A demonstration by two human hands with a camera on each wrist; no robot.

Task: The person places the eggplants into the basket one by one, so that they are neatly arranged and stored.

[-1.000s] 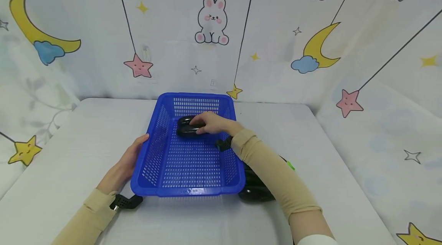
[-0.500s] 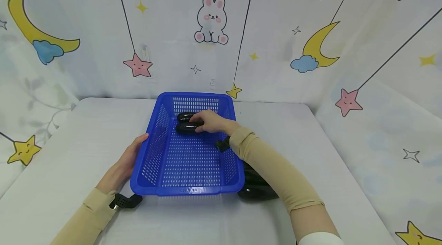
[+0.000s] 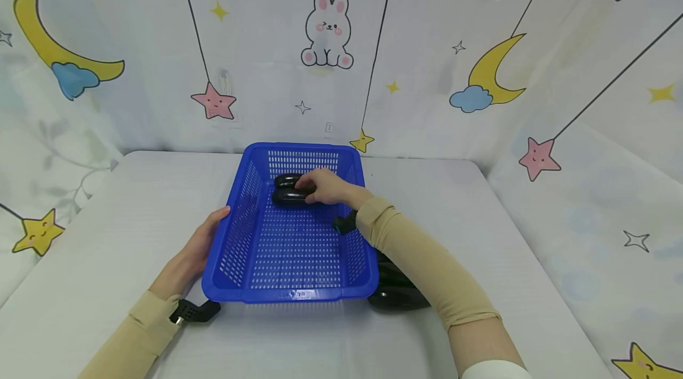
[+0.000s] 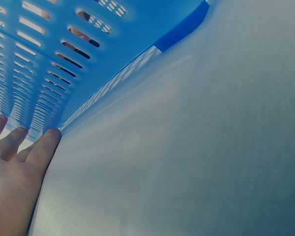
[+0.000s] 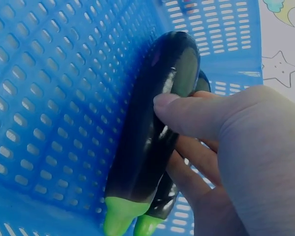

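Observation:
Two glossy black eggplants with green caps lie side by side toward the far end of a blue plastic basket [image 3: 296,295]. My right hand [image 3: 326,186] reaches into it and grips the nearer eggplant [image 3: 287,197] between thumb and fingers. In the right wrist view the thumb presses on this eggplant [image 5: 147,118], and the fingers pass between it and the other eggplant [image 5: 164,196]. At the basket's left side is my left hand [image 3: 200,239], a fingertip at the rim. The left wrist view shows its fingers [image 4: 44,152] extended against the slotted outer wall [image 4: 83,64].
More dark eggplants [image 3: 397,296] lie on the white-covered table [image 3: 453,201] to the right of the basket, partly hidden by the basket and my right sleeve. A white curtain [image 3: 267,59] printed with cartoon figures hangs behind the table and along its sides.
Over the past second, my right hand and both eggplants in the basket have shifted slightly toward its far end. The left hand and the basket have hardly moved.

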